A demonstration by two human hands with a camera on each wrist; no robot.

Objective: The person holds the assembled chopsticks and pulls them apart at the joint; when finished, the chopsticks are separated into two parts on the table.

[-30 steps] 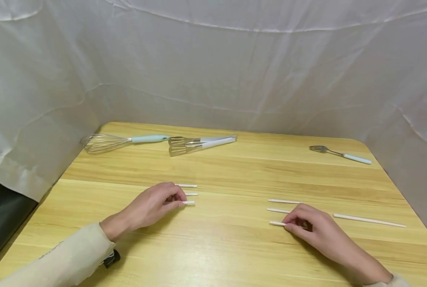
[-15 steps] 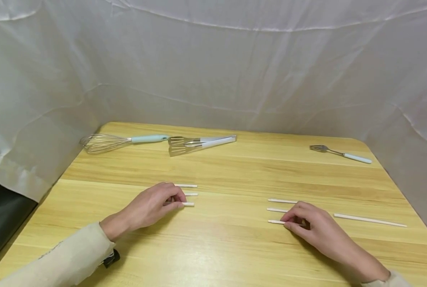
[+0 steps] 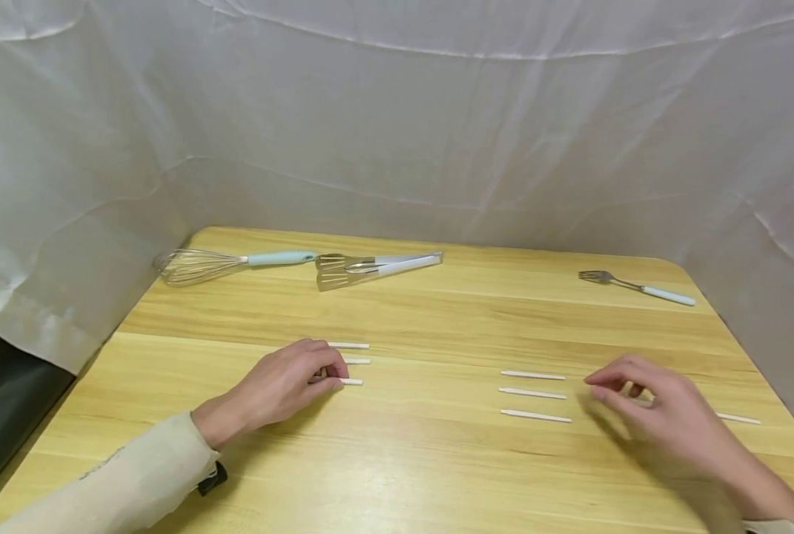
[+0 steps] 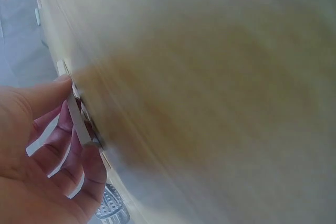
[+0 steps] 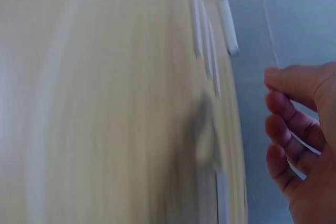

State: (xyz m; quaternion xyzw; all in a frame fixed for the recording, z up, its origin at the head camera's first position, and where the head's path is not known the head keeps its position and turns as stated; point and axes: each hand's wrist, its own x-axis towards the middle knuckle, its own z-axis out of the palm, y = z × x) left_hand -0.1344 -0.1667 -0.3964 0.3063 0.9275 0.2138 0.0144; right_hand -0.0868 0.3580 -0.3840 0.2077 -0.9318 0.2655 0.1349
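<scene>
My left hand (image 3: 290, 382) pinches the nearest of three short white sticks on the table's left side; its end (image 3: 353, 382) pokes out past the fingertips. In the left wrist view this white stick (image 4: 79, 118) lies between thumb and fingers. Behind it are the middle stick (image 3: 359, 362) and the far stick (image 3: 350, 345), partly covered by the hand. On the right, three short sticks lie in a row: far (image 3: 533, 375), middle (image 3: 533, 393) and near (image 3: 537, 416). My right hand (image 3: 666, 408) hovers right of them, holding nothing, over a longer white stick (image 3: 738, 419) that it partly hides.
A whisk (image 3: 236, 263) with a pale blue handle lies at the back left. Beside it are slotted metal tongs (image 3: 397, 263) with white handles. A fork (image 3: 637, 288) lies at the back right. Grey cloth (image 3: 423, 126) hangs around the wooden table (image 3: 437, 319).
My right hand has let go of the near stick on the right and moved rightward, over the longer stick. The left hand stays in place, its stick shifted slightly toward me.
</scene>
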